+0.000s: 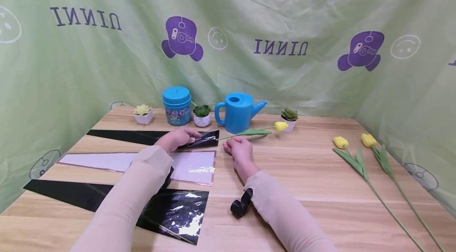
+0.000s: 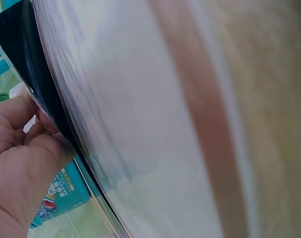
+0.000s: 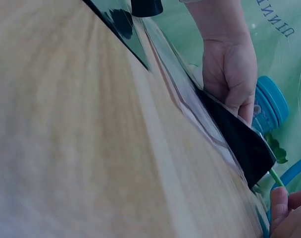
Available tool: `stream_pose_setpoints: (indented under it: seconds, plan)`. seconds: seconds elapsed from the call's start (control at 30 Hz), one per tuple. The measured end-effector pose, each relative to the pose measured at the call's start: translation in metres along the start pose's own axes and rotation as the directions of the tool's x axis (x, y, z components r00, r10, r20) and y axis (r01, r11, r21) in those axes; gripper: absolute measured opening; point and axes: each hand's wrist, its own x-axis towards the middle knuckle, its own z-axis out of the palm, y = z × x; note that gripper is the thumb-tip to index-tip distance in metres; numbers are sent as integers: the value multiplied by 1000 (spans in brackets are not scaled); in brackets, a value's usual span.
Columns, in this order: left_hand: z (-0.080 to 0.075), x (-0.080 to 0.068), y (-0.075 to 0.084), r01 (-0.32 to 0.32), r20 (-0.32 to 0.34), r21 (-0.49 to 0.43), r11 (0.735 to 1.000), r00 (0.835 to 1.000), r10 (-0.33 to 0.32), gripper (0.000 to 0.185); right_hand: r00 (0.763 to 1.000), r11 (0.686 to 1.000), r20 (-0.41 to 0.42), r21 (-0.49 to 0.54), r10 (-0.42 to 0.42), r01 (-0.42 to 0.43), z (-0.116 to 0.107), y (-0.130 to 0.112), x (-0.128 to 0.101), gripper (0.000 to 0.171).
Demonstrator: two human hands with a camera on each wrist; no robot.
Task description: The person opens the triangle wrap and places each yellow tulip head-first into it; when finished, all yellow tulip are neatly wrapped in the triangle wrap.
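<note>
Because 3 wrapping sheets lie fanned across the table [image 1: 306,165], the left hand [image 1: 177,138] pinches the far black sheet [image 1: 149,137] at 11 o'clock, lifting its wide end. The right hand [image 1: 239,148] grips the yellow tulip [image 1: 249,131] by its stem, bloom toward 1 o'clock, level with that opening.

black wrapping sheet [image 1: 199,139], yellow tulip [image 1: 280,126], blue watering can [image 1: 238,111], light wood-grain table [image 1: 313,188]
</note>
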Motion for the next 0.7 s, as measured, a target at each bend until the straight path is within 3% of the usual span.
stream_pose_setpoints:
  seconds: [0.5,0.7]
  plan:
    - [1,0,-4,-59,-14,-2,998,998,59,36,996,999,89,-43,-8,12,-2,-9,-13,26]
    - [2,1,-3,-40,-15,1,999,999,40,35,990,983,138,-177,-31,56,-17,-23,0,24]
